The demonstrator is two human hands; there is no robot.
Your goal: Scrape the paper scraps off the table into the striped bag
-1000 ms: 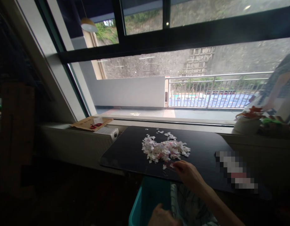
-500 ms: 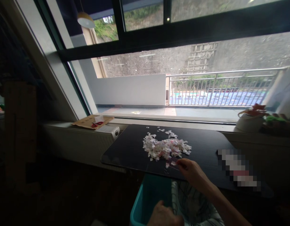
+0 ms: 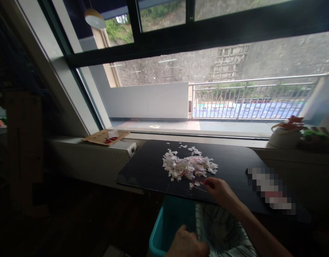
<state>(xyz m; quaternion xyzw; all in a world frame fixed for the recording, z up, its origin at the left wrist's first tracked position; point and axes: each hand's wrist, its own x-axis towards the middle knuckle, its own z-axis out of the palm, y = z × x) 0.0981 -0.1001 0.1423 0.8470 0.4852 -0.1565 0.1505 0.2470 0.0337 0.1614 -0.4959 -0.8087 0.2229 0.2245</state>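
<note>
A loose pile of small torn paper scraps (image 3: 184, 167), white with some pink, lies on the black tabletop (image 3: 147, 167). My right hand (image 3: 219, 189) is just right of the pile's near edge, fingers pinched on a thin, see-through purplish sheet (image 3: 199, 181). That sheet lies low against the table beside a few stray scraps, and its outline is faint. Below the table edge, my left hand (image 3: 187, 244) is curled in front of a teal bin (image 3: 156, 233). Shadow hides its fingertips and whatever they may hold.
A striped cloth or bag (image 3: 223, 228) hangs right of the bin, under the table edge. Red-handled scissors (image 3: 111, 139) rest on brown paper (image 3: 93, 137) by the radiator (image 3: 121, 151). A blurred-out object (image 3: 271, 192) lies at the table's right; a white pot (image 3: 283, 137) stands on the sill.
My right hand has shifted slightly right, away from the pile, still pinching the thin sheet. The left hand stays almost in place. The camera view has moved a little.
</note>
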